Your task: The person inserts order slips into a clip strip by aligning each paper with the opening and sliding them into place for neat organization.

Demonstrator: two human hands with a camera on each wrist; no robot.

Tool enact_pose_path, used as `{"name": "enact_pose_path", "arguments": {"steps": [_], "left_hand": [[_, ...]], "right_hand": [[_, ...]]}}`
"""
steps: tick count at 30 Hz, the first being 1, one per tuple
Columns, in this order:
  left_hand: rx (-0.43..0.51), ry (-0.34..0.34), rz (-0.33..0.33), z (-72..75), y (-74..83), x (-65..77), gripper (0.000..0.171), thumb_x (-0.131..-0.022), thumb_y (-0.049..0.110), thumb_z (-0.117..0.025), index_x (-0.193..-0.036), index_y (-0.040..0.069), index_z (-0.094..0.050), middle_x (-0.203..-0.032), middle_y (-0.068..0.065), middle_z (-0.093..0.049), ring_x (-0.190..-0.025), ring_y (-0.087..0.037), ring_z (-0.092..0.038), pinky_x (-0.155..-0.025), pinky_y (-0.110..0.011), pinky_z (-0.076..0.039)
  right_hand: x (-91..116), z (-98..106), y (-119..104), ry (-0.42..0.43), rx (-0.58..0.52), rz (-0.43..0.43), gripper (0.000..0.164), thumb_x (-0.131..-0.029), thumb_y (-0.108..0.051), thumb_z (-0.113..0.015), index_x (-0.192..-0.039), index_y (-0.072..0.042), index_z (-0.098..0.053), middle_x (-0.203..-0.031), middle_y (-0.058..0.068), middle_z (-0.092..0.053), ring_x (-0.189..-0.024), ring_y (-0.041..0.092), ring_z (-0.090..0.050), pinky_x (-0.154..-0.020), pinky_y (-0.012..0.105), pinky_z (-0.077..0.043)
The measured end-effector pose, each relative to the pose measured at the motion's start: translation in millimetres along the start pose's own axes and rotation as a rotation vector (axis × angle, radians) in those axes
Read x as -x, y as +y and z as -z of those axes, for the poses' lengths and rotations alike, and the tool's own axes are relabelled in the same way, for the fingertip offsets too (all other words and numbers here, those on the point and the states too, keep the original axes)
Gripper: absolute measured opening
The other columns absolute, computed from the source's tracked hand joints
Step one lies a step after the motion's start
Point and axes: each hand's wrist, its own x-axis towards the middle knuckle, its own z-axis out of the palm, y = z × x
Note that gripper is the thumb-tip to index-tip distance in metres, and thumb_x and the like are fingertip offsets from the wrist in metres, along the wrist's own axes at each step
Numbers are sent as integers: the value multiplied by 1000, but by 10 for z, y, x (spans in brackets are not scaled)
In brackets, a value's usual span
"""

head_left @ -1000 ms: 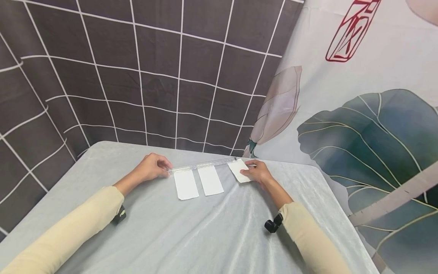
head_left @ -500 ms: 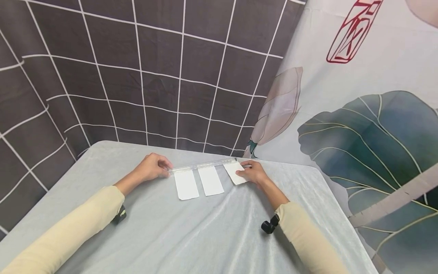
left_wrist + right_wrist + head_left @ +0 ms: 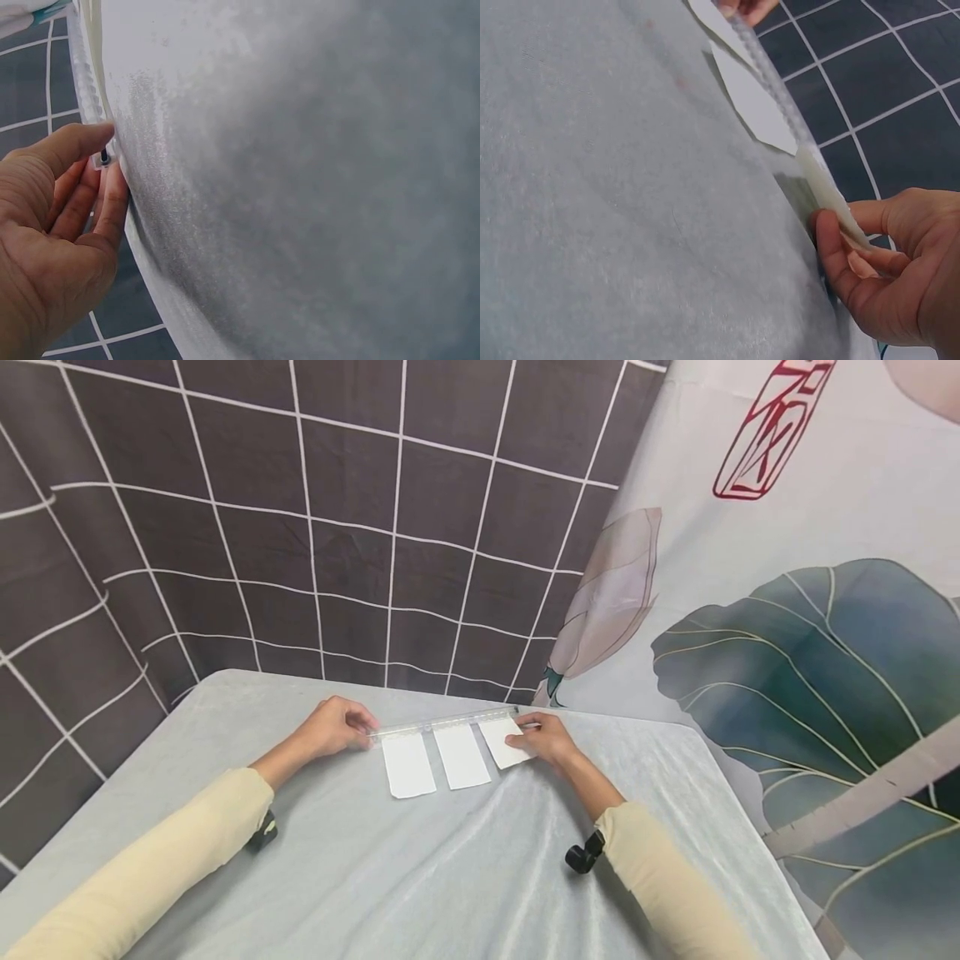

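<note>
A long clear plastic strip (image 3: 450, 721) lies near the table's far edge; its kind is hard to tell. My left hand (image 3: 336, 725) pinches its left end between thumb and fingers, where a small dark pin (image 3: 104, 157) shows in the left wrist view. Two white cards (image 3: 408, 766) (image 3: 462, 757) lie side by side with their top edges at the strip. In my right hand (image 3: 549, 737) a third white card (image 3: 501, 742) is pinched, slightly tilted, its top edge at the strip's right end. From the right wrist this card (image 3: 826, 187) appears nearly edge-on.
A pale grey cloth (image 3: 420, 877) with soft folds covers the table. Behind it hangs a dark curtain (image 3: 345, 560) with white grid lines. To the right hangs a white curtain (image 3: 697, 652) printed with leaves. Black wrist cameras (image 3: 585, 853) sit below both sleeves.
My right hand has moved left with the third card, closing the gap to the middle card. The left hand, the strip and the other two cards stay in place.
</note>
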Motion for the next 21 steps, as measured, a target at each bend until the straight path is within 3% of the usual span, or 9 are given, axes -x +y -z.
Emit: {"name": "enact_pose_path", "arguments": {"steps": [6,13,16,21], "left_hand": [[0,0,-6,-7,-3,10,28,-80,1,-92,-107,-1,-85,-101,-17,-86,-96,-25,-79,-85,-33,-62],[7,-5,-7,-31,-11,0,27,-80,0,-91,-107,-1,-85,-100,-16,-86,-96,-23,-78,-86,-33,-62],[7,-3,-12,-23,-13,6,27,-80,0,-91,-107,-1,-85,-101,-16,-86,-96,-25,-79,-86,-34,-63],[13,-3,-10,-20,-17,1,28,-81,0,-91,-107,-2,-85,-103,-18,-86,-98,-27,-79,-87,-35,-63]], "right_hand": [[-18,-7,-20,12,54,4,48,-96,-14,-86,-138,4,-73,-125,23,-77,-100,21,-72,-82,24,-57],[-105,71,-9,78,148,40,37,-99,-16,-80,-132,1,-78,-116,22,-82,-85,18,-74,-70,24,-56],[-183,69,-9,94,169,80,38,-103,-15,-76,-137,2,-75,-124,24,-80,-96,29,-78,-77,29,-62],[-297,32,-23,100,217,137,41,-106,-11,-72,-144,4,-70,-140,28,-74,-130,44,-73,-104,46,-64]]}}
